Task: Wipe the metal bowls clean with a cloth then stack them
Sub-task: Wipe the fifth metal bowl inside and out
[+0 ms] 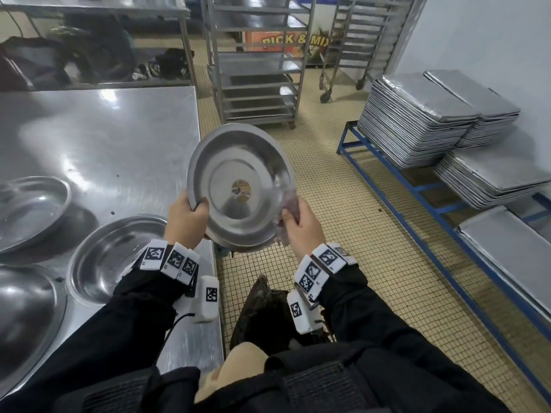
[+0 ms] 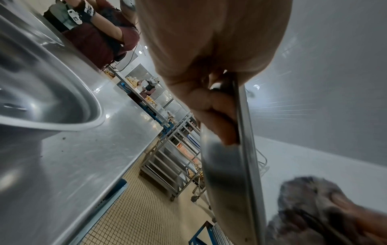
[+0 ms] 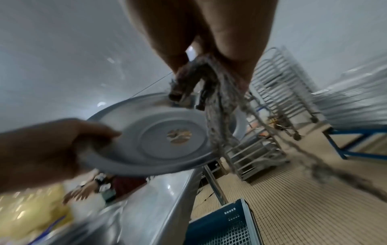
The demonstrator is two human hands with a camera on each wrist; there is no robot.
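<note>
Both sleeves (image 1: pixel 125 308) fill the bottom of my head view, wrists raised at about 6 o'clock. My left hand (image 1: pixel 186 220) grips the rim of the held bowl (image 1: pixel 238 180) at its 8 o'clock edge, thumb curled over the lip and fingers behind. My right hand (image 1: pixel 301 226) pinches a bunched cloth (image 1: pixel 287 204) against the rim at 4 o'clock; loose strands of it hang below the fist in the right wrist view. This bowl is off the table, tilted toward me over the tiled floor (image 1: pixel 372 263), a round sticker (image 1: pixel 242 190) at its centre.

Progress, as I judge it: wiping of this bowl is in hand, not finished. Three further bowls lie singly on the table (image 1: pixel 104 138) at 8 to 9 o'clock: near bowl (image 1: pixel 110 257), far bowl (image 1: pixel 29 210), and corner bowl (image 1: pixel 24 317). None is nested, so stacking has not begun. Whether they are already wiped I cannot tell.

Clearances: the table edge runs just left of the held bowl, close under my left wrist. Open tabletop lies at 10 o'clock. A rack (image 1: pixel 256 70) stands at 12 o'clock and stacked trays (image 1: pixel 423 114) at 2 o'clock, both well apart.
</note>
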